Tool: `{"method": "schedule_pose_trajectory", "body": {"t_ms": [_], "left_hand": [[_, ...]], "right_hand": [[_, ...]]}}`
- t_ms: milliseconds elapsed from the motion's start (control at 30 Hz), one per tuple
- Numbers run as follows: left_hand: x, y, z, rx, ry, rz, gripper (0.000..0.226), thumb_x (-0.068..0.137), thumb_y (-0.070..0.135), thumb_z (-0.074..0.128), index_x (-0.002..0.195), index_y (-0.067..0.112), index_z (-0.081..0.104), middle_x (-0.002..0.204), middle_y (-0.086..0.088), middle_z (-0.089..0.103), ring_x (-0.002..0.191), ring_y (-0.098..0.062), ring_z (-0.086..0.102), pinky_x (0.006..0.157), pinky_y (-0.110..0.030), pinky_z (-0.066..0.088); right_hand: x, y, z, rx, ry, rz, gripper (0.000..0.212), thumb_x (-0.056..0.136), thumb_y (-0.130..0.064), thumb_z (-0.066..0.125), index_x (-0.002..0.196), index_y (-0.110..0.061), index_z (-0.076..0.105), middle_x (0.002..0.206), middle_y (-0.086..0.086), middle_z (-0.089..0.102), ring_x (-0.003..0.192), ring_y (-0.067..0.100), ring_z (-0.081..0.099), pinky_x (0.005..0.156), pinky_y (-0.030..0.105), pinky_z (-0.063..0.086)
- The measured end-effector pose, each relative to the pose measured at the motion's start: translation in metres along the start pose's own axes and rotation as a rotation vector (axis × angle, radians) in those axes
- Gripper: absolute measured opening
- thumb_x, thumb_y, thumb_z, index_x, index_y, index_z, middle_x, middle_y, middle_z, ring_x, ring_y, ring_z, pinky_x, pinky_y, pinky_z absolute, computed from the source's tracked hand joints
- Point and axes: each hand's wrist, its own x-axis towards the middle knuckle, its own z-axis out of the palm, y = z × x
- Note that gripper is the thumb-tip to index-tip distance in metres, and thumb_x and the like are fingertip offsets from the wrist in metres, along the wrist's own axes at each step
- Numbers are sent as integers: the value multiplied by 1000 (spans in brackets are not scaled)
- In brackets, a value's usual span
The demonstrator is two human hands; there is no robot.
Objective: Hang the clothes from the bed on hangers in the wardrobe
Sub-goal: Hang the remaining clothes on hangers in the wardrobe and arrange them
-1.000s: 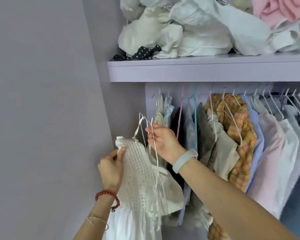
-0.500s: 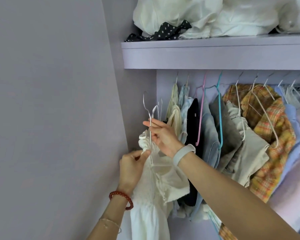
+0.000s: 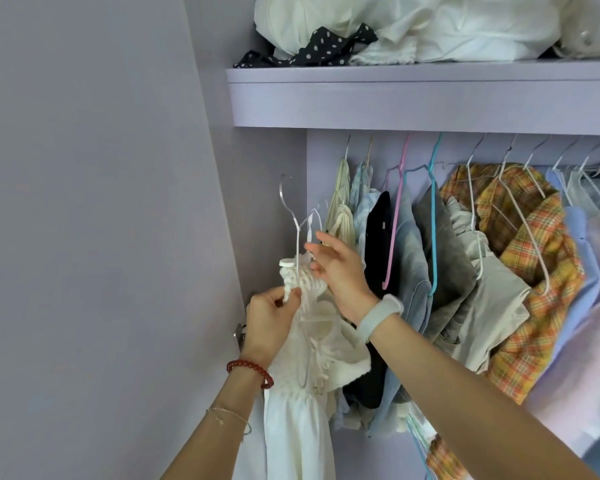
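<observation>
The left hand (image 3: 269, 322) wore a red bead bracelet (image 3: 250, 371) and thin chain (image 3: 230, 414); the right hand (image 3: 342, 271), a grey wristband (image 3: 378, 317).

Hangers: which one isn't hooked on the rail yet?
The white hanger carrying the white dress, at the far left between both hands; its hook points into open air, while the pink hanger and blue hanger hang up.

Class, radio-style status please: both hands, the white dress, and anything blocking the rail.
Left hand pinching white dress at its top. Right hand open by the strap. Hanger hook free, below rail. Hung clothes crowd the right.
</observation>
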Motion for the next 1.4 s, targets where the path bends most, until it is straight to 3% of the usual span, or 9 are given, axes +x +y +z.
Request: {"method": "schedule_pose_trajectory", "body": {"t_ms": [100, 200, 267, 467, 667, 833, 1067, 1267, 1400], "left_hand": [[11, 2, -1, -27, 33, -55, 57, 88, 14, 60, 44, 23, 25, 40, 14, 20, 39, -5, 16, 39, -18, 17], [21, 5, 0, -56, 58, -91, 54, 88, 15, 61, 46, 21, 26, 42, 13, 22, 40, -5, 16, 40, -20, 17], [25, 5, 2, -105, 66, -113, 54, 88, 14, 60, 44, 21, 30, 40, 14, 24, 38, -4, 18, 39, -19, 19], [29, 9, 6, -170, 75, -119, 50, 89, 11, 59, 44, 19, 37, 36, 16, 30, 35, -1, 24, 38, -16, 24], [36, 14, 6, -124, 61, -75, 50, 89, 16, 60, 48, 17, 31, 42, 14, 26, 41, -4, 20, 43, -20, 22], [49, 22, 3, -58, 167, 10, 43, 89, 20, 59, 55, 12, 35, 54, 2, 24, 54, -14, 20, 52, -27, 21], [88, 49, 16, -3, 252, -19, 46, 91, 16, 56, 52, 16, 31, 51, 3, 25, 53, -15, 23, 53, -27, 28], [139, 58, 33, -14, 288, -129, 30, 90, 17, 57, 60, 19, 58, 64, -4, 58, 79, -26, 55, 88, -29, 47], [160, 57, 43, -23, 247, -162, 24, 90, 17, 60, 65, 17, 62, 75, -4, 60, 83, -22, 56, 88, -24, 44]], "right_hand": [[-34, 29, -25, -500, 69, -235, 6, 91, -22, 54, 86, -19, 56, 75, -11, 56, 67, -2, 51, 66, 22, 42], [-70, 52, -34, -936, -180, -205, 41, 78, -65, 36, 78, -26, 46, 60, -14, 52, 62, 5, 49, 61, 25, 40], [-76, 56, -32, -1086, -275, -228, 51, 72, -72, 25, 77, -27, 48, 69, -11, 58, 67, 5, 52, 64, 24, 41], [-71, 56, -24, -1006, -342, -282, 20, 94, -32, 43, 85, -15, 50, 84, -10, 55, 73, 13, 52, 68, 31, 42], [-67, 53, -24, -750, -332, -196, 16, 96, -15, 38, 82, -13, 44, 54, -11, 53, 56, 4, 49, 66, 21, 41], [-43, 29, -20, -576, -137, -240, 25, 96, -14, 39, 72, -11, 49, 50, -7, 52, 52, 8, 49, 62, 38, 51], [-9, 6, 7, -526, 36, -262, 26, 95, -12, 38, 69, -11, 42, 61, 9, 53, 58, 16, 51, 54, 42, 55], [36, 1, 1, -584, 246, -289, 39, 92, -14, 38, 61, -32, 25, 61, 2, 44, 63, 31, 51, 60, 53, 50], [53, 1, -1, -656, 310, -253, 40, 94, -11, 40, 60, -28, 25, 63, 0, 45, 70, 31, 57, 61, 42, 49]]}}
